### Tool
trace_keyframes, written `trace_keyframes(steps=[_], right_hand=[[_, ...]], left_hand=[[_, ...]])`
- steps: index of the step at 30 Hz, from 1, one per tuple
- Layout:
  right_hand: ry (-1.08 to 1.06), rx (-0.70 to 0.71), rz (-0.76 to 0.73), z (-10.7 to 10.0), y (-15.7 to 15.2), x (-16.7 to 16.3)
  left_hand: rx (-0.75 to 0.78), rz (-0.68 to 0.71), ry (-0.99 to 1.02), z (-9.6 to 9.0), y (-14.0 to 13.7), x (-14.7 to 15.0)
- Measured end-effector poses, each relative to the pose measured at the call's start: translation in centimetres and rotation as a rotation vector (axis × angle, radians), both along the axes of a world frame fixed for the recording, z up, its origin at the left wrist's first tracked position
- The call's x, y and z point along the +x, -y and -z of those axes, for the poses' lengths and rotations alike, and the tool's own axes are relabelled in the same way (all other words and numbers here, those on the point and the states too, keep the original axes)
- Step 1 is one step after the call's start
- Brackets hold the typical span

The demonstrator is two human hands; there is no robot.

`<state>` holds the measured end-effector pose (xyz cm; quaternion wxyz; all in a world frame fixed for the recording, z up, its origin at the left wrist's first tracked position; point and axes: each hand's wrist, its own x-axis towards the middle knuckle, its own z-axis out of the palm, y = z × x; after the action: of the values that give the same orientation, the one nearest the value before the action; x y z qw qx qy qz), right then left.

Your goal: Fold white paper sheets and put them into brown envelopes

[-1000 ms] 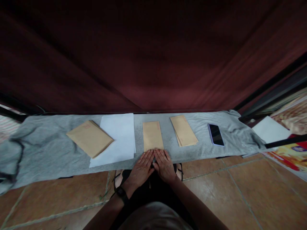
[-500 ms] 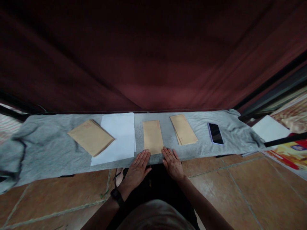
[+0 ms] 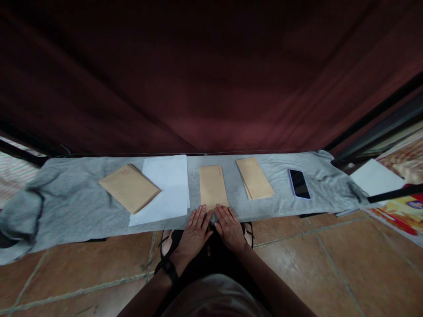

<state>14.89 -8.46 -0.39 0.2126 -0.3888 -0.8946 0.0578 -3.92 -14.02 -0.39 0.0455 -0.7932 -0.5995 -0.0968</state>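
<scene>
A brown paper envelope (image 3: 213, 185) lies flat in the middle of the grey cloth, its long sides pointing away from me. My left hand (image 3: 194, 229) rests on its near left corner, fingers stretched out. Across the near edge, my right hand (image 3: 229, 226) also lies flat with its fingertips on the paper. Neither hand grips anything. To the left, a stack of brown envelopes (image 3: 130, 187) partly covers white paper sheets (image 3: 170, 189). On the right is a smaller pile of brown envelopes (image 3: 255, 178), slightly fanned.
A phone with a purple edge (image 3: 299, 184) lies at the right on the grey cloth (image 3: 74, 198), which covers a long narrow surface. Dark red fabric (image 3: 211, 88) hangs right behind it. A white sheet (image 3: 376, 177) and colourful printed packaging (image 3: 401, 215) are at the far right.
My right hand has moved left along the envelope's near edge, closer to my left hand. The view has shifted slightly; the envelopes, sheets and phone stay in place.
</scene>
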Motion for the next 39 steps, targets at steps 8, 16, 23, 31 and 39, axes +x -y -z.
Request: trace_keyframes(steps=[8,16,23,31,39], right_hand=[[0.014,-0.008,0.081,-0.1,-0.5,2.4],[0.016,-0.041,0.094,-0.1,-0.4,2.3],[0.001,-0.041,0.094,0.5,-0.4,2.3],[-0.025,-0.067,0.078,0.5,-0.6,2.6],[-0.032,-0.202,-0.103,-1.1,-4.5,3.4]], left_hand=[[-0.001,-0.012,0.027,-0.4,-0.1,0.2],[-0.013,0.026,0.086,-1.3,-3.3,1.8],[-0.077,0.152,0.100,-1.5,-7.0,2.7],[-0.097,0.213,0.066,-1.3,-7.0,2.0],[-0.112,0.217,0.085,-1.2,-5.7,1.4]])
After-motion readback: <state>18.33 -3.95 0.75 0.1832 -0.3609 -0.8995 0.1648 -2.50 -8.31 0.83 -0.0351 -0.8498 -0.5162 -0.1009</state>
